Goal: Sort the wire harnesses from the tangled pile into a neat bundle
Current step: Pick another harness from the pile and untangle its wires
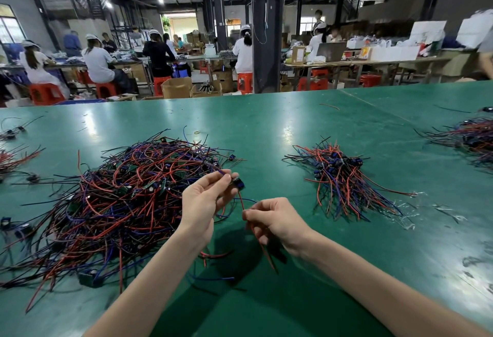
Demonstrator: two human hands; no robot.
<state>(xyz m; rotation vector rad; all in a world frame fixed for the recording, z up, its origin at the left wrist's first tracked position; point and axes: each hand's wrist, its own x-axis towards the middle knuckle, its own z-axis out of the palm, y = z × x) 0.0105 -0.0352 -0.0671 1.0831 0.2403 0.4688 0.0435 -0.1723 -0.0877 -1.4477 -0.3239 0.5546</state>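
Head view looks down on a green table (266,128) that fills the lower half of the picture. Toward its left side lies the tangled pile (120,198) of red, blue and black wires with small boards and connectors mixed in, spreading almost to the near edge.

The left hand (201,203) is raised over the pile's right fringe, palm turned toward the camera. Its thumb and fingertips are closed on the dark blue-tipped connector end of one harness (238,184). From that connector a red wire (241,202) drops down to the right hand (274,219), just beside the left and nearer the near edge. The right thumb and forefinger pinch the wire, the other fingers are curled in, and the wire's tail runs on below the hand toward the near edge. A blue lead loops between the two hands.

Right of the hands, well apart from the pile, lies the sorted bundle (341,174), connectors gathered at its far end and wires fanning toward the near right. Crumpled clear plastic (408,211) lies just beside its wire tips. Another heap of wires (474,139) sits at the right edge, and a few loose harnesses (10,131) at the left edge.

Beyond the far edge, seated workers (98,62) sit on red stools (45,94) at long benches, either side of a dark pillar (266,30).
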